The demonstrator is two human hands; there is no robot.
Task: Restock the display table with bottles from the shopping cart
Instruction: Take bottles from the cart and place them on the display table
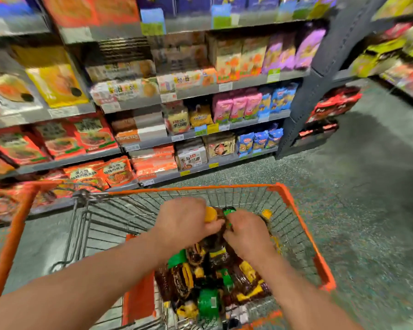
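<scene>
- In a store aisle, over the orange-rimmed wire shopping cart (303,225): both hands down inside the basket, close together.
- Left hand (181,220): fingers curled round the neck of a dark bottle with a yellow cap (210,214).
- Right hand (246,231): fingers curled on a dark bottle with a green cap (229,211), just beside the first one; exact grip partly hidden.
- Bottle pile (208,277): dark bottles with yellow and green labels lying jumbled in the cart, below and nearer than the hands.
- Shelving (200,91) behind the cart: packaged noodles and snack bags, price tags on the rails. Blurred.
- Floor (367,186): grey-green speckled.
- Display table not in view.
</scene>
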